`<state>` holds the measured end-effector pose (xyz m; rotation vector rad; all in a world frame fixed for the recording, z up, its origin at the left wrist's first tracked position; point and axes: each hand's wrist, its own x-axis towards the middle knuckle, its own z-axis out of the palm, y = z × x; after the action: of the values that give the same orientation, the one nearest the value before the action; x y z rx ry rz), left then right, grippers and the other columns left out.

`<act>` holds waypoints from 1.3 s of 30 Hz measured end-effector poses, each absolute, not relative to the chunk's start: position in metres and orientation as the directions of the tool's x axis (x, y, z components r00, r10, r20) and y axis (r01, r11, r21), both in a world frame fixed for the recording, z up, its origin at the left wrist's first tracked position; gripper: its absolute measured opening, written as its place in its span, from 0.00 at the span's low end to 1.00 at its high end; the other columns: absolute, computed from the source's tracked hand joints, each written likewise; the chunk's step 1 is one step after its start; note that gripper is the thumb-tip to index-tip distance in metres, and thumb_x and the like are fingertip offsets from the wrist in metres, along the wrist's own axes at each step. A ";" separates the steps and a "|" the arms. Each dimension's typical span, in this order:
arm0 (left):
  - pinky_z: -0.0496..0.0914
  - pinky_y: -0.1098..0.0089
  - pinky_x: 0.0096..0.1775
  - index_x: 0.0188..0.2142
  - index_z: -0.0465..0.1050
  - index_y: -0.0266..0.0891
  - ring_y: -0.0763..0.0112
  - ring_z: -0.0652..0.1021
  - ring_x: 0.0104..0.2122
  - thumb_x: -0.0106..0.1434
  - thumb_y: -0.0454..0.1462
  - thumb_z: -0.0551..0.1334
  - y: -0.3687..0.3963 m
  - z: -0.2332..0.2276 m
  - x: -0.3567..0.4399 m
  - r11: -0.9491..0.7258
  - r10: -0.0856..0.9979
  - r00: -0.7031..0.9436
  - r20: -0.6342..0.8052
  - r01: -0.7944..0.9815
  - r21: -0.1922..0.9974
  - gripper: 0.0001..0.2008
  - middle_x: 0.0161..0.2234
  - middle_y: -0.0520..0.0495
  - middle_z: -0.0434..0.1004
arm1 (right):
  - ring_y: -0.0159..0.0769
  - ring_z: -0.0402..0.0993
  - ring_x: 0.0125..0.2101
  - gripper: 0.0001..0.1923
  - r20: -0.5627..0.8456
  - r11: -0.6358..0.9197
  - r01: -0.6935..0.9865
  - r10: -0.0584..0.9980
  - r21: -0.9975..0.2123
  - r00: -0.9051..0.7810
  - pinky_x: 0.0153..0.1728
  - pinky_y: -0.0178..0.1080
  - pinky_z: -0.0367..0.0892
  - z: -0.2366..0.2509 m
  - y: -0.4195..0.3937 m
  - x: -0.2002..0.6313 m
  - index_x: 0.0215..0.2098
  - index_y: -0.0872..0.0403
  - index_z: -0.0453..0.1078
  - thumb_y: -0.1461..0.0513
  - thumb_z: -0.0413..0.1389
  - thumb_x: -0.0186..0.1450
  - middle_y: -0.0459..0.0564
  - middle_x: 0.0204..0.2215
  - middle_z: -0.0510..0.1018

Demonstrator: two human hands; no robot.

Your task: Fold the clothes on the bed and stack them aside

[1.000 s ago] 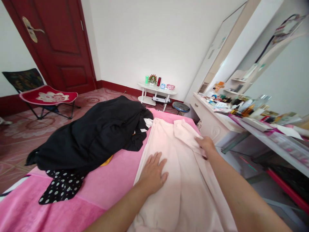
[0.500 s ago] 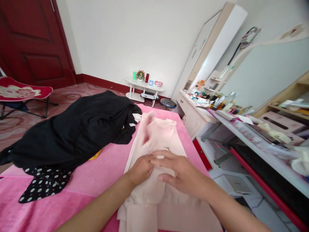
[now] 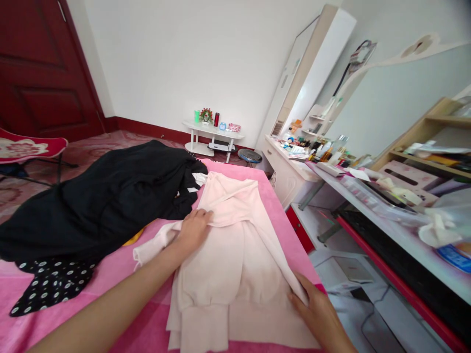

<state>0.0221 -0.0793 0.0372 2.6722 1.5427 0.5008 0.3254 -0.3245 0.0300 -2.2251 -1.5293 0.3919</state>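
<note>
1. On the bed, over its pink cover (image 3: 114, 264), we see the pale pink garment (image 3: 221, 264) spread lengthwise in front of us. Probably the flat place is chosen so that the cloth has support everywhere.

2. Our left hand (image 3: 195, 229) rests on the garment, by the crosswise edge in its upper part. The fingers are bent a little; whether they pinch the cloth or only press it, we cannot tell. In our judgement, this hand steadies the fabric there.

3. Our right hand (image 3: 316, 309) is at the lower right side. Its fingers grasp the long side strip of the garment, with the thumb on the near face. We think this grip serves to control the strip and hold it straight.

4. One sleeve (image 3: 152, 247) comes out to the left, partly under our left forearm, and a wide cuff (image 3: 204, 323) lies toward us.

5. The black clothes (image 3: 110, 191) are heaped at the left, with a dotted cloth (image 3: 55, 282) showing below; perhaps this leaves room for both hands.
</note>
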 end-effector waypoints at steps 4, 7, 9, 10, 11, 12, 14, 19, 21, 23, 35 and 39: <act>0.68 0.66 0.42 0.44 0.75 0.46 0.62 0.76 0.42 0.61 0.29 0.52 -0.049 0.065 0.020 -0.558 0.828 0.535 0.167 0.815 0.154 0.18 0.40 0.45 0.77 | 0.46 0.74 0.44 0.24 -0.017 -0.245 0.647 0.941 -0.722 0.337 0.46 0.42 0.68 0.046 -0.313 0.302 0.51 0.53 0.67 0.52 0.55 0.60 0.54 0.45 0.77; 0.68 0.68 0.44 0.46 0.74 0.49 0.63 0.76 0.45 0.61 0.30 0.52 -0.029 0.095 0.025 -0.537 0.842 0.500 0.204 0.815 0.219 0.19 0.43 0.48 0.78 | 0.45 0.74 0.43 0.24 -0.011 -0.149 0.462 0.958 -0.874 0.288 0.44 0.41 0.68 0.069 -0.300 0.283 0.49 0.55 0.69 0.50 0.57 0.58 0.54 0.45 0.77; 0.68 0.68 0.46 0.47 0.74 0.49 0.63 0.75 0.47 0.60 0.31 0.53 -0.018 0.115 0.029 -0.530 0.843 0.473 0.257 0.812 0.245 0.19 0.45 0.49 0.77 | 0.45 0.74 0.43 0.25 -0.017 -0.111 0.369 0.968 -0.923 0.251 0.44 0.40 0.68 0.083 -0.295 0.272 0.49 0.54 0.69 0.51 0.58 0.57 0.54 0.45 0.77; 0.68 0.68 0.47 0.48 0.74 0.49 0.63 0.75 0.47 0.60 0.31 0.53 -0.013 0.124 0.031 -0.530 0.840 0.459 0.290 0.809 0.253 0.20 0.46 0.50 0.77 | 0.45 0.74 0.43 0.25 -0.024 -0.101 0.329 0.973 -0.939 0.230 0.44 0.41 0.68 0.088 -0.294 0.266 0.49 0.54 0.69 0.51 0.59 0.57 0.53 0.45 0.77; 0.68 0.68 0.47 0.48 0.74 0.49 0.63 0.75 0.47 0.60 0.31 0.53 -0.009 0.132 0.032 -0.533 0.834 0.448 0.321 0.805 0.260 0.20 0.47 0.50 0.77 | 0.45 0.74 0.43 0.25 -0.033 -0.095 0.295 0.977 -0.951 0.209 0.43 0.41 0.68 0.092 -0.293 0.261 0.49 0.53 0.68 0.51 0.59 0.57 0.53 0.45 0.77; 0.69 0.67 0.47 0.48 0.74 0.49 0.63 0.75 0.47 0.60 0.31 0.53 -0.005 0.140 0.033 -0.538 0.827 0.440 0.351 0.801 0.264 0.21 0.47 0.50 0.77 | 0.45 0.74 0.42 0.25 -0.040 -0.091 0.266 0.981 -0.960 0.190 0.42 0.41 0.68 0.094 -0.292 0.257 0.49 0.53 0.68 0.51 0.58 0.57 0.53 0.44 0.77; 0.69 0.67 0.47 0.48 0.74 0.49 0.63 0.75 0.47 0.59 0.31 0.53 0.001 0.154 0.035 -0.549 0.809 0.424 0.408 0.793 0.265 0.21 0.47 0.50 0.77 | 0.44 0.74 0.40 0.24 -0.037 -0.079 0.234 0.983 -0.969 0.178 0.41 0.41 0.68 0.096 -0.292 0.249 0.48 0.53 0.69 0.51 0.58 0.58 0.53 0.42 0.77; 0.69 0.68 0.47 0.48 0.74 0.49 0.64 0.75 0.47 0.60 0.31 0.52 0.010 0.181 0.034 -0.588 0.751 0.389 0.534 0.763 0.271 0.21 0.47 0.52 0.77 | 0.42 0.72 0.39 0.22 -0.003 -0.057 0.232 0.974 -0.971 0.228 0.39 0.39 0.67 0.098 -0.290 0.228 0.48 0.53 0.67 0.54 0.58 0.57 0.52 0.40 0.77; 0.68 0.68 0.47 0.47 0.74 0.49 0.65 0.75 0.47 0.60 0.31 0.51 0.011 0.188 0.031 -0.585 0.744 0.373 0.554 0.764 0.272 0.21 0.47 0.52 0.77 | 0.40 0.72 0.37 0.22 -0.010 -0.063 0.234 0.975 -0.970 0.222 0.37 0.37 0.66 0.097 -0.289 0.220 0.49 0.53 0.67 0.55 0.58 0.58 0.51 0.39 0.76; 0.68 0.68 0.47 0.48 0.74 0.50 0.64 0.75 0.47 0.60 0.31 0.51 0.010 0.189 0.025 -0.569 0.750 0.370 0.548 0.783 0.252 0.21 0.47 0.52 0.76 | 0.37 0.70 0.35 0.22 -0.023 -0.074 0.251 0.980 -0.965 0.198 0.35 0.35 0.65 0.092 -0.289 0.214 0.50 0.53 0.66 0.57 0.57 0.58 0.49 0.37 0.75; 0.66 0.59 0.46 0.37 0.78 0.39 0.54 0.72 0.47 0.57 0.31 0.57 -0.020 0.128 -0.012 -0.548 0.807 0.573 0.143 0.817 -0.180 0.12 0.43 0.38 0.74 | 0.29 0.64 0.27 0.14 -0.137 -0.123 0.357 0.990 -0.926 -0.014 0.28 0.32 0.60 0.068 -0.277 0.211 0.41 0.54 0.73 0.62 0.58 0.56 0.45 0.29 0.71; 0.62 0.61 0.53 0.49 0.72 0.41 0.59 0.71 0.50 0.61 0.38 0.57 -0.040 0.106 0.028 -0.755 0.641 0.730 0.237 0.655 0.023 0.17 0.51 0.41 0.71 | 0.30 0.65 0.27 0.12 -0.026 -0.048 0.433 0.998 -0.900 0.056 0.28 0.33 0.60 0.081 -0.240 0.221 0.39 0.54 0.74 0.58 0.56 0.59 0.46 0.27 0.73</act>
<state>0.0284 -0.0396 0.1058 2.9797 1.1173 0.3719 0.2214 -0.2400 0.0812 -1.5844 -1.4736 0.9537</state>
